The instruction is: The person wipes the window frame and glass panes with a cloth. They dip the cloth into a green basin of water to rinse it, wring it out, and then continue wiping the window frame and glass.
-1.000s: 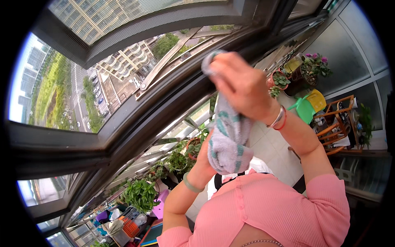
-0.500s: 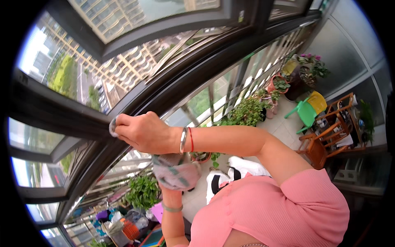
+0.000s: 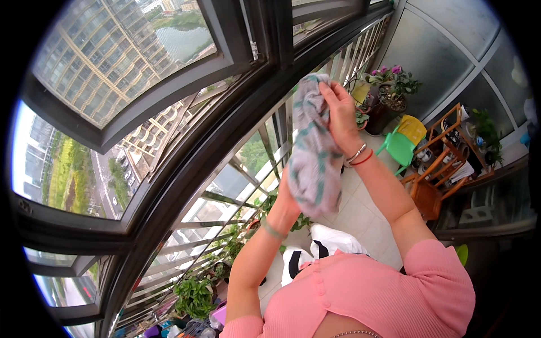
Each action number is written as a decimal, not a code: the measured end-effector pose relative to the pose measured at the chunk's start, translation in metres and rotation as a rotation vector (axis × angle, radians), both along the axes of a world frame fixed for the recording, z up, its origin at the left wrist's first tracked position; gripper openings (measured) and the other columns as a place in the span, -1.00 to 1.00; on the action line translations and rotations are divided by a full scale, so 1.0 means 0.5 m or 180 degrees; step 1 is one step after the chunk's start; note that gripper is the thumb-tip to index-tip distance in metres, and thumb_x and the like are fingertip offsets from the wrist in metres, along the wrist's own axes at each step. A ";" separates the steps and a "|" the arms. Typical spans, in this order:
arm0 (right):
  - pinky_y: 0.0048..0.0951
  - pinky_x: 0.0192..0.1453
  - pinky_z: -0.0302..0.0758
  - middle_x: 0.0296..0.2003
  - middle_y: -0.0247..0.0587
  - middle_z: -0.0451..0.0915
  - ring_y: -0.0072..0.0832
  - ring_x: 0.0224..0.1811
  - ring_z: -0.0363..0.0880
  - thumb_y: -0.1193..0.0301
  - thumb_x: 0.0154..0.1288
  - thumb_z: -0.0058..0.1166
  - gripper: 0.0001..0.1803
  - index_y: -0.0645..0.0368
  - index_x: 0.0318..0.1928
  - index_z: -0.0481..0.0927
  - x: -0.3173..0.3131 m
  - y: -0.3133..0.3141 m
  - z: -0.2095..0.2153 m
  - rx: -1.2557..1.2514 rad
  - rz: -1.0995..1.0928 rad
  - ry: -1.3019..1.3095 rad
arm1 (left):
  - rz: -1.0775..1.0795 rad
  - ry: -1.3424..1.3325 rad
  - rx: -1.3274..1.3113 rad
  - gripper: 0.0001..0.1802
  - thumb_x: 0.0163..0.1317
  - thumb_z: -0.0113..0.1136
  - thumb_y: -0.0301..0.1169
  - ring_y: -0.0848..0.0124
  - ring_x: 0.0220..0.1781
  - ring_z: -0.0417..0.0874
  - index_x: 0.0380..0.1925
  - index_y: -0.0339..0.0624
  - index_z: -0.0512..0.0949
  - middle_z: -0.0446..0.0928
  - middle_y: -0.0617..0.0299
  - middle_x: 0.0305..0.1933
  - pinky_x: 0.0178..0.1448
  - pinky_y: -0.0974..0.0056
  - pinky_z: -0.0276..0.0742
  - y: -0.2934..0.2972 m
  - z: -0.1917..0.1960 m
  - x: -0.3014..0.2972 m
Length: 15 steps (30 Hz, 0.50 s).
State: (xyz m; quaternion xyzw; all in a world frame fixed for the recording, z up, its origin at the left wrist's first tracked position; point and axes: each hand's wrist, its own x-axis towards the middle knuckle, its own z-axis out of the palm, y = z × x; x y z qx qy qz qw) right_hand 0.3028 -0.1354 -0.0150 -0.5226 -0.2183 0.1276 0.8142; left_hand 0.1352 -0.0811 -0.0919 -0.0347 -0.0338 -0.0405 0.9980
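Note:
A grey cloth with green stripes hangs bunched lengthwise in front of me, beside the window railing. At its upper end, my right hand pinches the fabric between thumb and fingers; a silver bangle and a red cord circle that wrist. My left hand holds the lower part from the left side. Folds of cloth cover most of its fingers, and a pale green bangle sits on the wrist. Both hands are away from the dark window frame.
An open window sash tilts outward at upper left. Metal railing bars run below the frame. Potted plants line the railing. On the right stand a green plastic chair, a wooden chair and a shoe rack.
My right hand has left the window frame and moved right and up. The cloth, bunched round my left hand before, has risen and now stretches between both hands. My view has shifted.

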 end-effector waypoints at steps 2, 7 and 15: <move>-0.63 -0.06 0.50 -0.22 -0.45 0.64 -0.73 -0.21 0.55 0.37 0.44 0.14 -0.74 0.24 0.03 0.61 0.045 -0.016 0.019 -0.0404 -0.0116 -0.0576 | -0.0086 0.0184 0.0414 -0.54 0.50 -0.08 -0.08 0.15 0.10 0.67 0.15 -0.17 0.51 0.63 0.06 0.10 0.29 -0.06 0.57 -0.011 0.013 0.085; -0.44 -0.03 0.54 -0.15 -0.18 0.67 -0.40 -0.25 0.58 0.43 0.25 0.25 -0.65 0.19 0.06 0.63 0.173 -0.007 -0.005 -0.1398 -0.0650 -0.2362 | -0.0267 -0.0089 0.0124 -0.55 0.48 -0.06 -0.04 0.20 0.09 0.66 0.07 -0.14 0.55 0.65 0.12 0.05 0.26 0.02 0.58 -0.029 0.018 0.215; -0.22 0.17 0.48 0.02 -0.19 0.59 -0.11 0.03 0.49 0.48 0.11 0.24 -0.63 0.13 0.00 0.66 0.191 0.040 -0.018 -0.1660 -0.0762 -0.3789 | -0.0051 0.0353 0.0264 -0.54 0.49 -0.10 -0.04 0.17 0.11 0.67 0.12 -0.11 0.53 0.64 0.14 0.08 0.28 -0.01 0.57 -0.009 -0.012 0.221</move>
